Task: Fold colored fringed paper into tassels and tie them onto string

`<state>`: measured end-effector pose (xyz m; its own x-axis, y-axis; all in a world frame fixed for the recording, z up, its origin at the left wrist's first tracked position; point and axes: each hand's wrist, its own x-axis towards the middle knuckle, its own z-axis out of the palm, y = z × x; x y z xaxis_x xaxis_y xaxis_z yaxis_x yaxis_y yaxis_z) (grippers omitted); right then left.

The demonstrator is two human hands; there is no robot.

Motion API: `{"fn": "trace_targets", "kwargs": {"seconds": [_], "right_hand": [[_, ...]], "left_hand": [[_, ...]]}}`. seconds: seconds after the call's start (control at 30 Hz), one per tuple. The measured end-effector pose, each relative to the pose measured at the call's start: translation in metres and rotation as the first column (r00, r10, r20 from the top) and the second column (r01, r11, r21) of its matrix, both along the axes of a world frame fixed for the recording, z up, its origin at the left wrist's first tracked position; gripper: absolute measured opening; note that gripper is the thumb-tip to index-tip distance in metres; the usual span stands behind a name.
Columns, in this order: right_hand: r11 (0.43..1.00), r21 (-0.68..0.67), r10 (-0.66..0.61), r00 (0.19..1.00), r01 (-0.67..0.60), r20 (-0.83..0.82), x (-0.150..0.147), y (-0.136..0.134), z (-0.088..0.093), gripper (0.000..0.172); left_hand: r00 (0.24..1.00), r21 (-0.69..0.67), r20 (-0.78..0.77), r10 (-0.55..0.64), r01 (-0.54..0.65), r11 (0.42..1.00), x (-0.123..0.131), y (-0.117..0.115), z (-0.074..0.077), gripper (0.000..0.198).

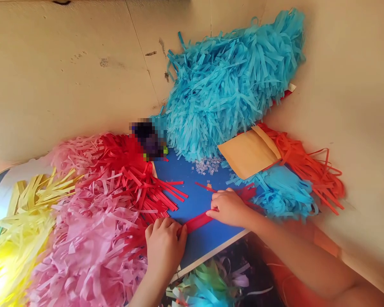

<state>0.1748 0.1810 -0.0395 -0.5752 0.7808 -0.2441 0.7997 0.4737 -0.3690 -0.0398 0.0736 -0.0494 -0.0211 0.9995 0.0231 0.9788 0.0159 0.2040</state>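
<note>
My left hand (164,246) rests on the near end of a red paper strip (198,221), with its fingers curled over the strip. My right hand (228,208) grips the strip farther along, where it runs under the fingers. Both hands are on a blue board (198,200). Red paper fringe (128,179) and pink tissue fringe (83,243) lie just left of my left hand. Light blue tissue fringe (281,192) lies close beyond my right hand.
A large mound of light blue fringe (230,85) rests behind the board beside a tan paper sheet (249,151) and orange-red fringe (310,170). Small paper scraps (207,165) lie on the board. Yellow fringe (22,226) lies far left; a blurred dark object (149,138) stands at the back.
</note>
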Motion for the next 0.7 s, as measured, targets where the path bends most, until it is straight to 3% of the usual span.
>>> {"fn": "trace_targets", "kwargs": {"seconds": [0.07, 0.13, 0.23, 0.3, 0.4, 0.47, 0.6, 0.63, 0.7], "right_hand": [[1.0, 0.009, 0.003, 1.0, -0.003, 0.024, 0.0, 0.0, 0.003, 0.036], [0.995, 0.092, -0.053, 0.998, 0.049, 0.044, -0.002, -0.006, 0.007, 0.032], [0.927, 0.354, -0.114, 0.992, 0.124, -0.047, -0.013, -0.034, 0.007, 0.02], [0.878, 0.478, 0.05, 0.987, 0.029, -0.152, -0.021, -0.059, -0.001, 0.028], [0.849, 0.499, 0.298, 0.937, -0.173, -0.182, -0.017, -0.084, -0.02, 0.055], [0.863, 0.466, 0.291, 0.946, -0.194, -0.146, -0.001, -0.083, -0.03, 0.06], [0.859, 0.512, 0.088, 0.987, -0.006, -0.136, 0.037, -0.054, -0.026, 0.036], [0.847, 0.532, 0.085, 0.986, 0.004, -0.142, 0.041, -0.047, -0.022, 0.031], [0.828, 0.552, 0.197, 0.974, -0.101, -0.117, 0.039, -0.036, -0.014, 0.021]], "left_hand": [[0.999, 0.044, -0.049, 0.005, -0.003, 0.999, 0.0, -0.001, 0.002, 0.026], [0.995, 0.171, -0.103, -0.003, 0.021, 0.985, 0.001, -0.003, 0.003, 0.014], [0.969, 0.289, -0.164, -0.186, 0.228, 0.93, 0.005, -0.006, 0.003, 0.018], [0.93, 0.242, -0.182, -0.32, 0.358, 0.902, 0.008, -0.007, 0.002, 0.019], [0.92, 0.193, -0.184, -0.347, 0.38, 0.905, 0.01, -0.012, -0.002, 0.019], [0.924, 0.21, -0.168, -0.343, 0.373, 0.904, 0.008, -0.018, -0.007, 0.026], [0.932, 0.235, -0.105, -0.348, 0.363, 0.902, 0.003, -0.026, -0.011, 0.038], [0.933, 0.237, -0.095, -0.347, 0.359, 0.903, 0.003, -0.025, -0.01, 0.037], [0.935, 0.241, -0.087, -0.344, 0.355, 0.903, 0.004, -0.022, -0.005, 0.033]]}}
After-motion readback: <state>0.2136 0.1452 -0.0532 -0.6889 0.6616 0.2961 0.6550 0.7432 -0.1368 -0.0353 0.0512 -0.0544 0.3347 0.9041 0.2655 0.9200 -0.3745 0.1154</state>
